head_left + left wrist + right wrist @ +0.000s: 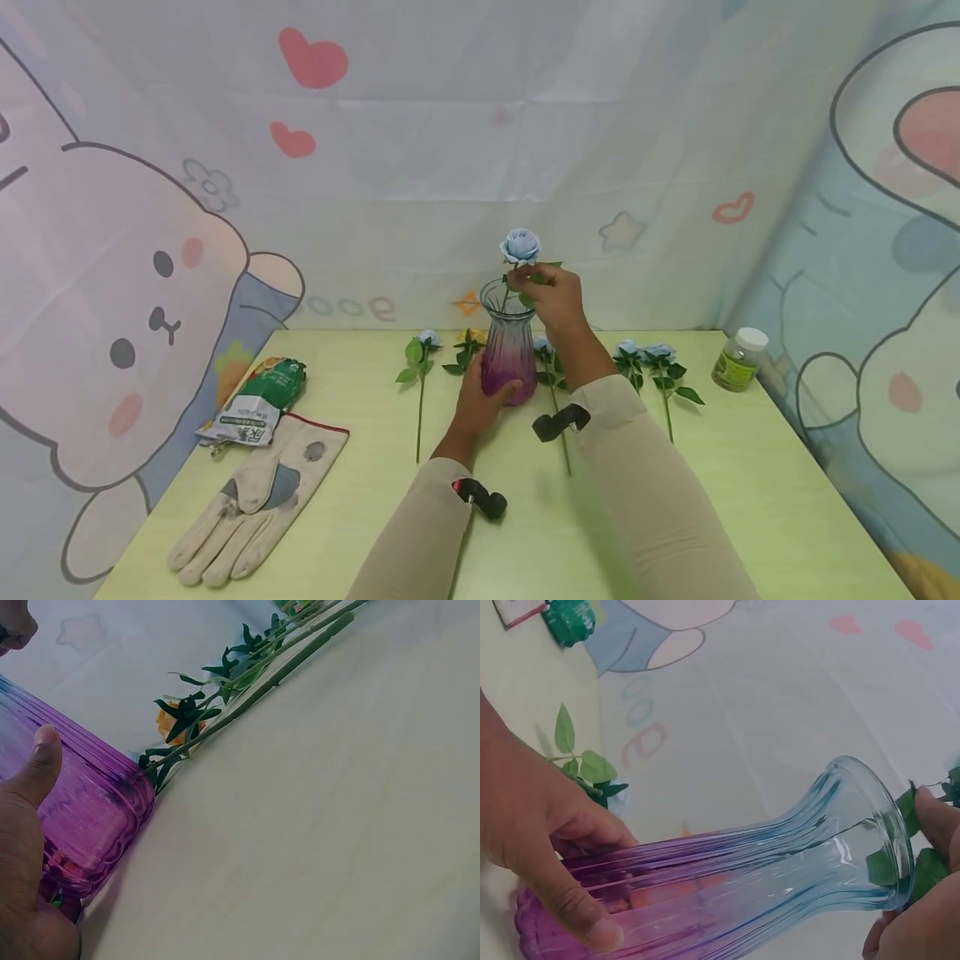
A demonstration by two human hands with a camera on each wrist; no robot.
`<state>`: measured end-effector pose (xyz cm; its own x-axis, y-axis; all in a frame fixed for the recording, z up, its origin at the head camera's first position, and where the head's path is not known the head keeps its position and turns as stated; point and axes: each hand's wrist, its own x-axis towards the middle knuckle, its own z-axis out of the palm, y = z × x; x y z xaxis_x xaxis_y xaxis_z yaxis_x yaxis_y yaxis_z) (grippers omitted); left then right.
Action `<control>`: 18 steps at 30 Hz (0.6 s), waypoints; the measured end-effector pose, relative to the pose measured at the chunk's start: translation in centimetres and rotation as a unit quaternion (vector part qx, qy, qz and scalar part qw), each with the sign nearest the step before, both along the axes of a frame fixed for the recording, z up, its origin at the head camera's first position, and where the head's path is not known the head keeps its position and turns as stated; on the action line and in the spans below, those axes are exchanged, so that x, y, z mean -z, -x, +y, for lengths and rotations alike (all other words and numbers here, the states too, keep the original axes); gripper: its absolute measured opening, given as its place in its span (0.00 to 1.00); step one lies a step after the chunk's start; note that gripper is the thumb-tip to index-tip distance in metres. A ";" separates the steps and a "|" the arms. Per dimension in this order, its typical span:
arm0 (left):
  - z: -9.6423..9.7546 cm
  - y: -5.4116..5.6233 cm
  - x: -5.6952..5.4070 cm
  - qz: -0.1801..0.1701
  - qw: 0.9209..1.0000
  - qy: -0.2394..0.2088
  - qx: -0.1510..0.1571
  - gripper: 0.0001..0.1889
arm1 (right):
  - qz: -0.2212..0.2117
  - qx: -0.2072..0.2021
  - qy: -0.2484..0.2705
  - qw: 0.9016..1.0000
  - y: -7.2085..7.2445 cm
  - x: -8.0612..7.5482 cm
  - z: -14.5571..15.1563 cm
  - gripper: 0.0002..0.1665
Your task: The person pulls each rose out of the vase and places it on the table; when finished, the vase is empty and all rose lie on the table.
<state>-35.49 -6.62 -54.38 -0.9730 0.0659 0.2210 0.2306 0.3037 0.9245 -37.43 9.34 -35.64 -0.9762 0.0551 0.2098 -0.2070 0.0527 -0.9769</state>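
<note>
A ribbed glass vase [512, 354], purple at the base and clear blue at the flared rim, stands upright near the back of the table. My left hand [480, 398] grips its lower body, with the thumb across the front, as the left wrist view also shows on the purple glass [90, 802]. Above the rim, my right hand [553, 296] pinches a light blue artificial rose [521, 247] just below its bloom. Its thin stem runs down into the vase mouth. Through the glass in the right wrist view, green leaves [883, 868] show at the rim.
Several more artificial roses lie around the vase, including a blue one [420, 375] and a yellow one [471, 337]. At left are a work glove [262, 500] and a green-white packet [258, 400]. A white-capped bottle [738, 360] stands at the back right.
</note>
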 end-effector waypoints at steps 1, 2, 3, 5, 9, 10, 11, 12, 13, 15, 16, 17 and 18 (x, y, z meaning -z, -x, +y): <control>0.0 0.0 0.0 0.000 1.000 0.000 0.001 0.56 | 0.010 -0.002 0.008 1.000 0.0 0.1 0.1 0.16; 0.0 0.0 0.0 0.002 1.000 0.002 0.001 0.56 | 0.021 -0.001 0.014 1.000 0.0 0.2 0.1 0.15; 0.0 0.0 0.0 0.004 1.000 0.001 0.002 0.56 | 0.033 0.000 0.021 0.999 0.0 0.3 0.2 0.14; 0.0 0.0 0.1 0.008 1.000 -0.001 0.004 0.56 | 0.055 0.006 0.031 0.998 0.0 0.7 0.3 0.11; 0.0 0.3 0.4 0.011 1.000 -0.007 0.012 0.56 | 0.105 0.004 0.048 0.993 0.1 1.3 0.4 0.09; 0.0 0.3 0.5 0.009 1.000 -0.007 0.014 0.57 | 0.116 0.002 0.048 0.992 0.1 1.4 0.5 0.10; -0.1 0.4 0.6 0.008 1.000 -0.006 0.015 0.57 | 0.126 0.002 0.047 0.991 0.2 1.6 0.5 0.10; -0.1 0.5 0.7 0.007 1.000 -0.005 0.015 0.57 | 0.134 0.001 0.047 0.990 0.2 1.7 0.5 0.11; -0.1 0.5 0.7 0.005 1.000 -0.004 0.016 0.58 | 0.141 0.001 0.044 0.989 0.3 1.8 0.5 0.12; -0.2 0.5 0.6 0.002 1.000 -0.001 0.016 0.58 | 0.150 0.007 0.038 0.988 0.4 2.0 0.5 0.12; -0.2 0.5 0.6 0.001 1.000 0.000 0.016 0.59 | 0.154 0.011 0.034 0.987 0.4 2.0 0.5 0.12; -0.2 0.5 0.6 -0.001 1.000 0.001 0.015 0.59 | 0.157 0.012 0.033 0.987 0.4 2.1 0.5 0.12; -0.2 0.5 0.6 -0.002 1.000 0.002 0.014 0.59 | 0.161 0.015 0.032 0.986 0.4 2.1 0.5 0.12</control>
